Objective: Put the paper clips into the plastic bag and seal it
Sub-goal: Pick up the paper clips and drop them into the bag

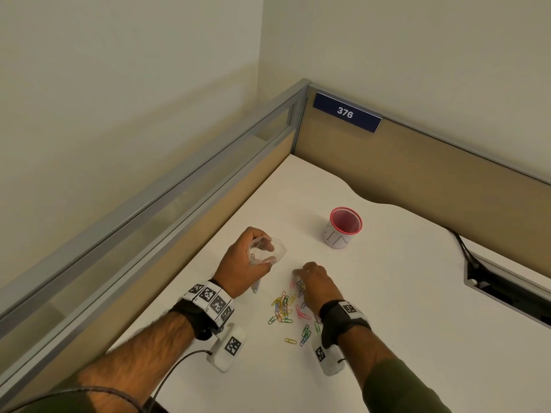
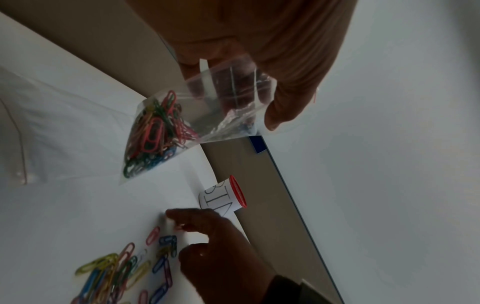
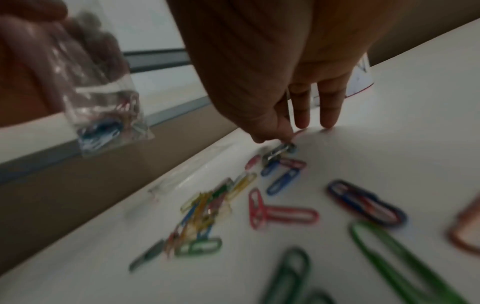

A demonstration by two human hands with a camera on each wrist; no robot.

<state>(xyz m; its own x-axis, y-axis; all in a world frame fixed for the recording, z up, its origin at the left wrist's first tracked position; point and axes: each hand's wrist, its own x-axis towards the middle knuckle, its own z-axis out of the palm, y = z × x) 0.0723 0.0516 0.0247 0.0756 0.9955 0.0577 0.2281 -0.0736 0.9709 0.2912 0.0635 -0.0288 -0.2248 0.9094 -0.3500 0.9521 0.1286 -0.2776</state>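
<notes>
My left hand (image 1: 268, 254) holds a small clear plastic bag (image 1: 280, 248) by its top, a little above the white desk, with the mouth spread wide. The left wrist view shows several coloured paper clips (image 2: 153, 133) bunched in the bag's (image 2: 207, 115) lower corner. My right hand (image 1: 298, 277) is down on the desk just right of the bag. Its thumb and forefinger pinch a paper clip (image 3: 284, 149) at the far end of the pile. Several loose coloured clips (image 1: 283, 308) lie scattered between my two wrists, and they also show in the right wrist view (image 3: 205, 216).
A white cup with a pink rim (image 1: 344, 228) stands beyond my right hand. Tan partition walls (image 1: 417, 162) close the desk at the back and left. A dark cable cut-out (image 1: 507, 290) opens in the desk at the right. Another clear bag (image 2: 23, 144) lies flat on the desk left of the pile.
</notes>
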